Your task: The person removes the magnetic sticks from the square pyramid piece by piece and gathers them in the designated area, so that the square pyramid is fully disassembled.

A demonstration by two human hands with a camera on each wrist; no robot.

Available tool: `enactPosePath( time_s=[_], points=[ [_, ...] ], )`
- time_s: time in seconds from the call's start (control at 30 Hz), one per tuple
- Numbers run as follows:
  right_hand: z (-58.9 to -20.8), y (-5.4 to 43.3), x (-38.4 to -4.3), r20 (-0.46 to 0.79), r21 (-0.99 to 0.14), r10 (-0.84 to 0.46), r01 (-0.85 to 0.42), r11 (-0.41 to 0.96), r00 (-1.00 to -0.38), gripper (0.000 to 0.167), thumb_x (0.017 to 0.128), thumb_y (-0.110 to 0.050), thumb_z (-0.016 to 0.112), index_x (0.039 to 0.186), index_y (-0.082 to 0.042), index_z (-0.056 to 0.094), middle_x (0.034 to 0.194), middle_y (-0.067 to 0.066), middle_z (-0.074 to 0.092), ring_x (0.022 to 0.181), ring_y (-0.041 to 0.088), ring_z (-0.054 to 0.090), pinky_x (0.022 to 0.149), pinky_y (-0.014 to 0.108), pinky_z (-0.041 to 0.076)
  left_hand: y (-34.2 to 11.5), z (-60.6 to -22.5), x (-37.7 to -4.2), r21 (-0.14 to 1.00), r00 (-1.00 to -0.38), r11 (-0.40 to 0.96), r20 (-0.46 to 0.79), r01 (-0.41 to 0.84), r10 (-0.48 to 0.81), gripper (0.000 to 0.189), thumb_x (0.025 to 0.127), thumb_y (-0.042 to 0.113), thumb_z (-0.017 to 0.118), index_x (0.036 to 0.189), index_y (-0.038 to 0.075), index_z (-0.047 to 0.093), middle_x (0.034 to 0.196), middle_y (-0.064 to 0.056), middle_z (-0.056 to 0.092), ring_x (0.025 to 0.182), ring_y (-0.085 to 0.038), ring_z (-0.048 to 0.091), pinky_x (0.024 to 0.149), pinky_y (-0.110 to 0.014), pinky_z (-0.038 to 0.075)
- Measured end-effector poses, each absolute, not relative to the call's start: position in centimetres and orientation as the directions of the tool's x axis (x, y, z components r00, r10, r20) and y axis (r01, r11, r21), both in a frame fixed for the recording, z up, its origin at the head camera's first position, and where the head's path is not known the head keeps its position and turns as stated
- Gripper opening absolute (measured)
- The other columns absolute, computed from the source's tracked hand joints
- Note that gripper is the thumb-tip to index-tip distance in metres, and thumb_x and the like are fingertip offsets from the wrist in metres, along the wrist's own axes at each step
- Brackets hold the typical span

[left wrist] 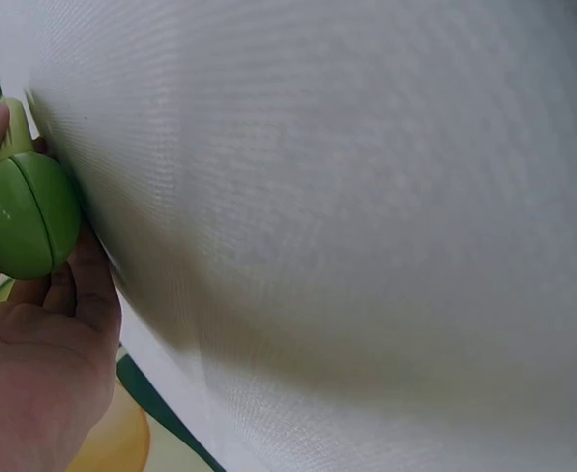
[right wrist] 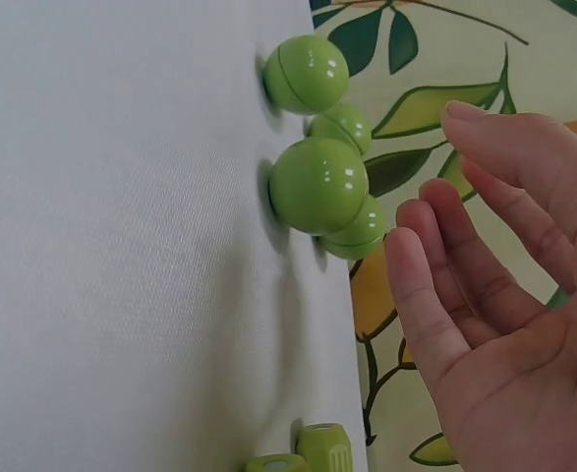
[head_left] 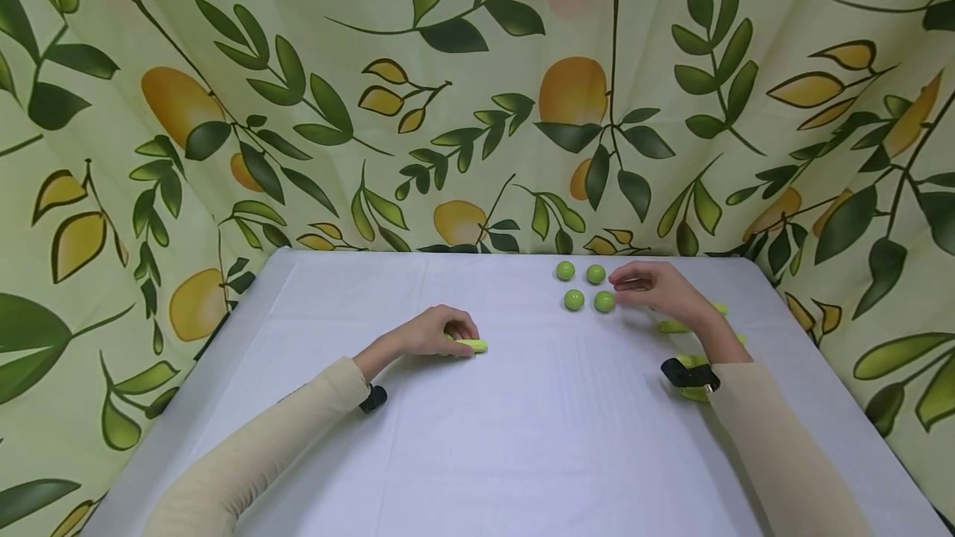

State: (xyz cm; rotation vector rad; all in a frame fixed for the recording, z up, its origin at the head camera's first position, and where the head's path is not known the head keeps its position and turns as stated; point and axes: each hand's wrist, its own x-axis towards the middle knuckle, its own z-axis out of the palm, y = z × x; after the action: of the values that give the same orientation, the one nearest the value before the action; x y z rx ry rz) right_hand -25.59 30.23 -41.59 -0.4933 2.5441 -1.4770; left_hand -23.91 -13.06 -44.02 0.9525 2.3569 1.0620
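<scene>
My left hand holds a maraca-shaped piece low over the table, its light green handle pointing right past the fingertips. In the left wrist view its round green ball head, with a seam around it, sits at the palm. My right hand is at the back right with bent, loose fingers and nothing in its grasp. Its fingertips are close beside a glossy green ball, one of several grouped together. The right wrist view shows a gap between these fingers and the nearest ball.
Several light green handle-like pieces lie under and beside the right forearm, partly hidden by it. A white cloth covers the table. Behind the table's back edge hangs a leaf-and-fruit patterned curtain.
</scene>
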Motion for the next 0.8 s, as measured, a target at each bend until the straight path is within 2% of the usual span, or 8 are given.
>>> enactPosePath(
  time_s=[0.2,0.37,0.6,0.8],
  points=[
    [-41.4,30.0,-24.8,0.084,-0.873,-0.39,-0.256,0.414,-0.917,0.037,0.09,-0.001,0.076,0.123,0.011,0.063,0.123,0.028,0.063,0.109,0.03,0.065,0.088,0.022,0.052,-13.0,-44.1,-24.0,0.768,-0.698,0.483,-0.068,0.419,0.713,0.015,0.088,0.005,0.081,0.101,0.005,0.073,0.092,0.003,0.066,0.084,-0.011,0.06,0.079,-0.027,0.052],
    [-41.5,29.6,-24.1,0.096,-0.876,-0.426,-0.279,0.393,-0.9,0.035,0.09,-0.003,0.078,0.12,0.009,0.066,0.118,0.025,0.067,0.103,0.025,0.067,0.087,0.024,0.053,-12.9,-44.2,-23.9,0.765,-0.707,0.5,-0.085,0.405,0.702,0.015,0.089,0.007,0.081,0.101,0.007,0.073,0.092,0.005,0.066,0.084,-0.011,0.06,0.079,-0.027,0.052],
    [-41.8,28.5,-23.0,0.081,-0.882,-0.487,-0.29,0.372,-0.87,0.029,0.09,0.006,0.074,0.118,0.011,0.066,0.118,0.027,0.065,0.106,0.036,0.065,0.088,0.025,0.053,-13.0,-44.0,-23.8,0.761,-0.703,0.496,-0.075,0.418,0.708,0.015,0.089,0.007,0.08,0.101,0.007,0.073,0.093,0.005,0.066,0.084,-0.012,0.06,0.079,-0.028,0.052],
    [-42.4,27.5,-22.2,0.03,-0.883,-0.548,-0.279,0.378,-0.836,0.03,0.09,0.001,0.076,0.117,0.009,0.066,0.115,0.025,0.066,0.102,0.03,0.065,0.087,0.027,0.054,-13.1,-44.0,-23.9,0.765,-0.696,0.485,-0.068,0.423,0.715,0.015,0.089,0.007,0.08,0.102,0.007,0.073,0.093,0.005,0.066,0.085,-0.011,0.06,0.08,-0.028,0.052]
  ],
)
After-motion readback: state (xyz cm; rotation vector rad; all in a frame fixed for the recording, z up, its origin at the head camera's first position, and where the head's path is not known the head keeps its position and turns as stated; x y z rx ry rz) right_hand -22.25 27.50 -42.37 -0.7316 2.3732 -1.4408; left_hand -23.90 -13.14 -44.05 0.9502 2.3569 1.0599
